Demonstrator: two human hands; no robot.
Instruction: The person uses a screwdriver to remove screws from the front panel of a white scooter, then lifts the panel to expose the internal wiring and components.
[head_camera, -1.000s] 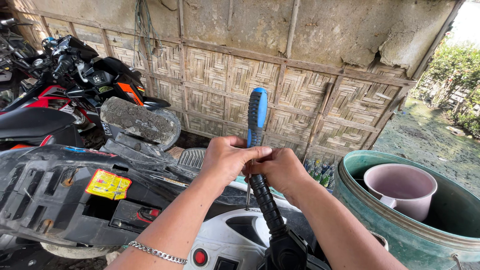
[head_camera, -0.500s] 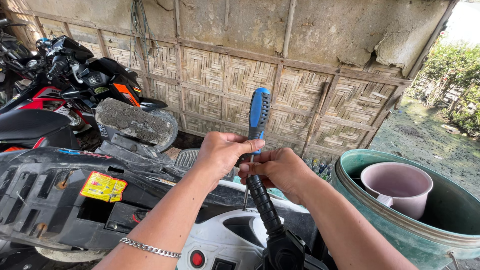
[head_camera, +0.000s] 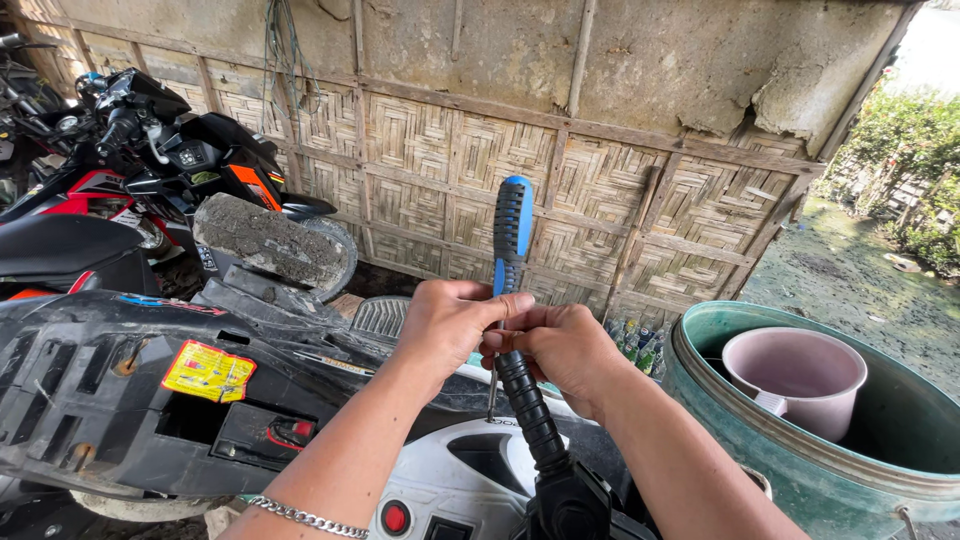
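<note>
My left hand (head_camera: 452, 322) and my right hand (head_camera: 560, 345) meet in front of me, both closed around a screwdriver (head_camera: 512, 225) with a blue and black handle that stands upright above them. Its thin metal shaft (head_camera: 492, 392) points down below my fingers toward the white handlebar cover (head_camera: 462, 478) of a scooter. A black ribbed handlebar grip (head_camera: 530, 412) rises from the cover right under my right hand. A silver chain bracelet (head_camera: 305, 518) is on my left wrist.
An open black scooter body (head_camera: 120, 400) with a yellow sticker lies at left. Parked motorcycles (head_camera: 130, 160) stand at the far left. A green barrel (head_camera: 830, 470) holding a pink bucket (head_camera: 795, 375) is at right. A woven bamboo wall (head_camera: 600, 170) closes the back.
My hands and the screwdriver hold nearly the same place; my fingers have shifted slightly on the tool and the view has moved a little.
</note>
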